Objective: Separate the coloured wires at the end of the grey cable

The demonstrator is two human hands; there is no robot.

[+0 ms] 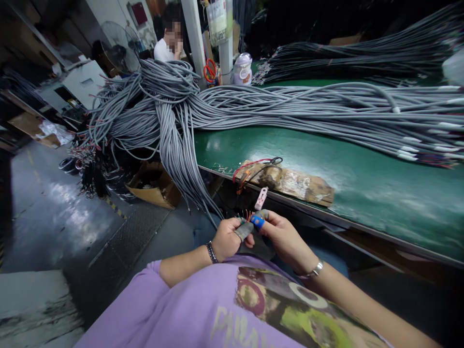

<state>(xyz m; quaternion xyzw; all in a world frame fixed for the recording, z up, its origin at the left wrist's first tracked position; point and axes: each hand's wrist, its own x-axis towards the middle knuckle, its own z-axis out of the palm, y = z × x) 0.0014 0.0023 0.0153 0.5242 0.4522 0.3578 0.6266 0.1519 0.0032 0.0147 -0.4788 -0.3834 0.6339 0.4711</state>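
At the front edge of the bench, my left hand (228,238) is closed around the end of a grey cable. From its grip fan several thin colored wires (247,216), red, orange and green among them. My right hand (284,238) is closed too, its thumb and finger pinched at these wires. A blue wrap (257,221) covers the right thumb tip, and grey tape (244,232) is wound on a left finger. Just beyond the fingertips hangs a small pink tool (261,198). The exact pinch point is partly hidden by the fingers.
A taped wooden block (308,186) with red and black leads lies along the edge of the green bench (362,193). Behind it stretches a thick bundle of grey cables (290,108), drooping over the left end. A cardboard box (155,186) stands below. Another person (168,41) sits farther back.
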